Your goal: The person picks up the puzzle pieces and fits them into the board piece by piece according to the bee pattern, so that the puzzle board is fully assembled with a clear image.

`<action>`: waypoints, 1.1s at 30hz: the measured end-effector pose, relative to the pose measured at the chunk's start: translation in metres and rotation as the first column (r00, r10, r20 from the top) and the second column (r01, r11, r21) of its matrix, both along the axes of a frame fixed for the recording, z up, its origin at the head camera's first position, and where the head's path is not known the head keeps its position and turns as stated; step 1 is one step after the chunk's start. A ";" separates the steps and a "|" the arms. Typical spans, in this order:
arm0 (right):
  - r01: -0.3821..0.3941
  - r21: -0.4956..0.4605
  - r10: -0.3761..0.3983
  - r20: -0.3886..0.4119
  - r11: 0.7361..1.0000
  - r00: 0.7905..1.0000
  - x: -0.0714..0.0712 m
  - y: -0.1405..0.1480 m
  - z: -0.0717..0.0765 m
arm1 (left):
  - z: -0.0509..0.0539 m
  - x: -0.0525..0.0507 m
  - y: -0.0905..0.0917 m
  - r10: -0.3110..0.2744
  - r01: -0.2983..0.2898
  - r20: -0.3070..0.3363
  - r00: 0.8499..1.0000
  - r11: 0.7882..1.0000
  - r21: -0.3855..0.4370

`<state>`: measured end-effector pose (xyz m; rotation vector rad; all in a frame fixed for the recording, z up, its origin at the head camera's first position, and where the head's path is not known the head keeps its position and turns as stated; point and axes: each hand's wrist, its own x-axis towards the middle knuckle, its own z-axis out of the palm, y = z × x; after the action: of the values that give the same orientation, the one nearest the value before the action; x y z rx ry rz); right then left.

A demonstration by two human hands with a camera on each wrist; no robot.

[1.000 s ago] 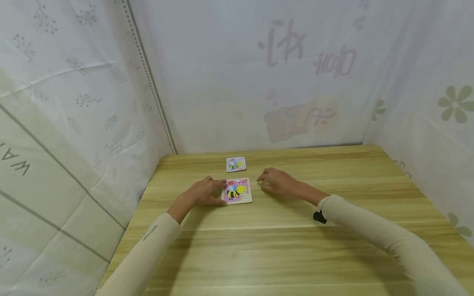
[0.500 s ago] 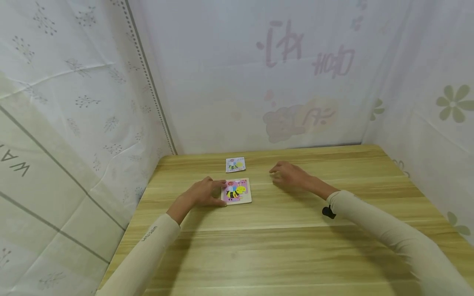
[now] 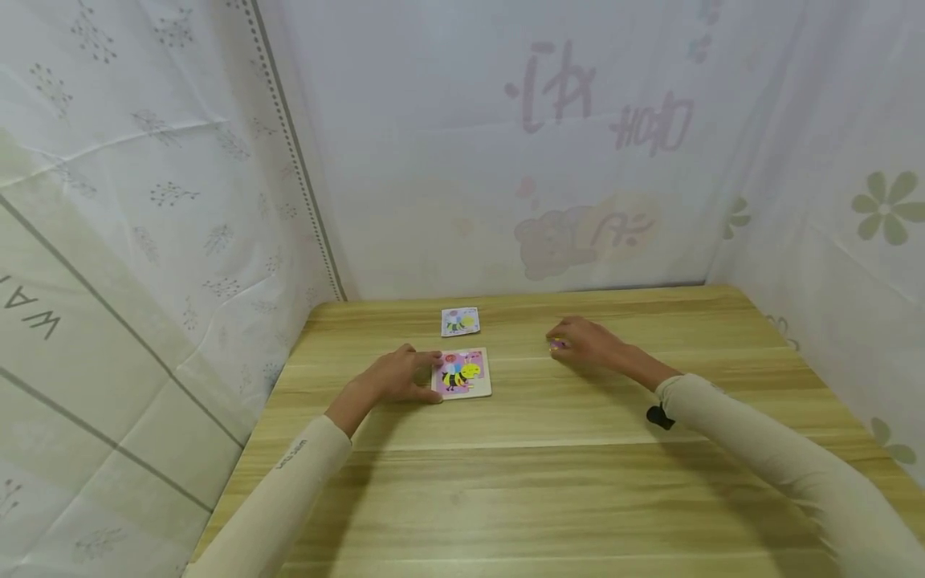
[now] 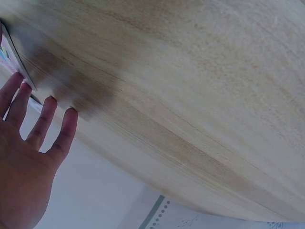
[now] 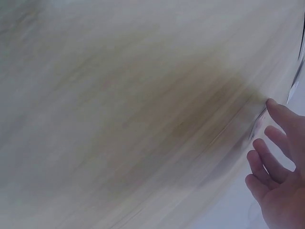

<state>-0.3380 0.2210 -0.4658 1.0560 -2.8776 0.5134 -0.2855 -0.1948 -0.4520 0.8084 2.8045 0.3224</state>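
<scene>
In the head view, a square wooden jigsaw board [image 3: 470, 371] with a bee picture lies on the table. Pale bare wood shows along its lower right. My left hand [image 3: 393, 376] holds the board at its left side, thumb near the lower corner and forefinger near the upper one. The left wrist view shows the other fingers [image 4: 63, 131] nearly straight. To the right of the board, my right hand [image 3: 588, 343] pinches a small purple and yellow puzzle piece [image 3: 557, 344] between thumb and fingers, low over the table. Most of that piece is hidden by the hand.
Behind the board lies a small card [image 3: 460, 322] with a similar bee picture. The wooden table [image 3: 462, 490] ends at a pale patterned cloth [image 3: 433, 160], which hangs at the back and both sides.
My right hand has moved from beside the board off to the right, and a puzzle piece now shows between its fingers. My left hand and the board have stayed in place.
</scene>
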 end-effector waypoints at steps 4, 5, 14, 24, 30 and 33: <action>0.005 -0.015 -0.004 0.022 1.000 1.000 0.002 0.004 -0.002 | 0.000 0.001 0.000 -0.003 0.003 0.002 1.000 1.000 0.002; 0.005 -0.016 -0.004 0.025 1.000 1.000 0.002 0.004 -0.002 | 0.000 0.002 -0.001 -0.004 0.004 0.004 1.000 1.000 0.005; -0.031 -0.029 0.032 0.035 0.999 0.999 -0.003 0.004 -0.005 | -0.001 0.000 -0.002 -0.017 0.017 -0.018 1.000 1.000 0.012; -0.076 -0.054 0.078 0.029 0.996 0.997 0.000 -0.003 -0.003 | -0.001 -0.001 -0.001 -0.020 0.020 -0.006 1.000 1.000 0.018; -0.110 -0.067 0.112 0.025 0.992 0.993 0.003 -0.014 -0.005 | -0.001 -0.001 0.000 -0.022 0.022 -0.004 1.000 1.000 0.012; -0.118 -0.067 0.120 0.030 0.991 0.992 0.005 -0.022 -0.005 | -0.001 -0.001 0.001 -0.025 0.025 -0.007 1.000 1.000 0.011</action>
<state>-0.3331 0.1991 -0.4710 1.2256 -2.8173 0.6323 -0.2868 -0.1941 -0.4529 0.8480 2.7985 0.3317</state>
